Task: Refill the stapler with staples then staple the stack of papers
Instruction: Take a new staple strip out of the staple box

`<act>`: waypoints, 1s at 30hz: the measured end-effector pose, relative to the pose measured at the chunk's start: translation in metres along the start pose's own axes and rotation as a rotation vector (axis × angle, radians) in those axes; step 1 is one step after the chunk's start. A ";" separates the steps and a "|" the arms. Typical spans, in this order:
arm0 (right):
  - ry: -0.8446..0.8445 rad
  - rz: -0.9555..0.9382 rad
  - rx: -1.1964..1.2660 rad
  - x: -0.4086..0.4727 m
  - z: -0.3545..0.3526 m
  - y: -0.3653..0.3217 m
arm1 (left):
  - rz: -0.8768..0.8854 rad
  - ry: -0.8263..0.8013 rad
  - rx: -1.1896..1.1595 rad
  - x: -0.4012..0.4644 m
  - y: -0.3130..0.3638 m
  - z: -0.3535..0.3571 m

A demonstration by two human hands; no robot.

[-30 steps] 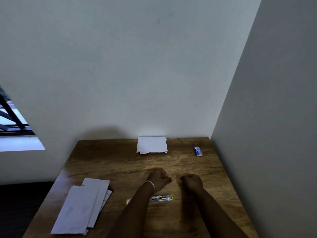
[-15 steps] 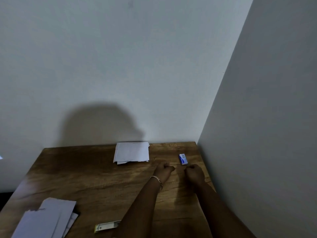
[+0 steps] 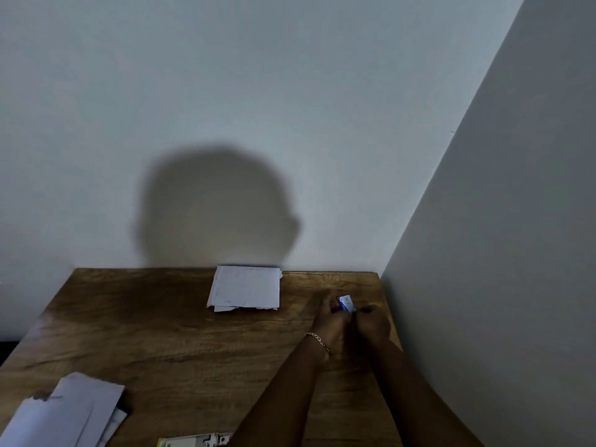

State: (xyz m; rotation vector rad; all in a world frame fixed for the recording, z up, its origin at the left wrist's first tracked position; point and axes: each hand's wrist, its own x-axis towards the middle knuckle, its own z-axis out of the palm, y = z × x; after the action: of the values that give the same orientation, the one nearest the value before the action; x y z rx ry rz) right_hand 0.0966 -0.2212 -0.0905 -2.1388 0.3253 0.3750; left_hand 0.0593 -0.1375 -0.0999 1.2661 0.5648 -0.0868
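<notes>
Head view: both hands together near the far right corner of the wooden table (image 3: 135, 333), close to the side wall. Left hand (image 3: 332, 321) curled, with a thin bracelet (image 3: 317, 341) at the wrist; right hand (image 3: 374, 322) curled too, knuckles toward the camera. Between the fingertips, a small blue and white staple box (image 3: 345, 303), touching both hands and showing just above them. Seemingly pinched from both sides, but how firmly, and whether lifted or resting on the wood, impossible to tell. Box still closed, as far as visible.

Stapler (image 3: 196, 441) at the near edge, cut by the frame, long axis running left to right along that edge, beside the left forearm. So: lying well behind and to the left of the hands, toward the body. Left hand on the nearer side for picking it up; right hand probably better kept on the box.

Stack of papers (image 3: 246, 290) at the far edge, against the back wall, just left of the hands and apart from them. Loose envelopes (image 3: 64, 414) at the near left corner.

Probably opening the box now; stapler not yet loaded, papers not yet stapled.
</notes>
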 end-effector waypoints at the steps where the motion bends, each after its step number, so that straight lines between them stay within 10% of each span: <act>1: 0.008 -0.007 0.004 -0.001 0.000 0.000 | -0.007 0.020 -0.035 -0.001 -0.001 -0.001; 30: -0.350 -0.019 0.710 -0.199 0.065 0.013 | 0.163 0.239 -0.153 -0.158 -0.020 -0.158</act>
State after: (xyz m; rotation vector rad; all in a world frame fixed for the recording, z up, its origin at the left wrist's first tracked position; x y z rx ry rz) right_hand -0.1002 -0.1570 -0.0591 -1.3528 0.1941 0.5224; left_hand -0.1399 -0.0376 -0.0760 1.1754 0.6585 0.2428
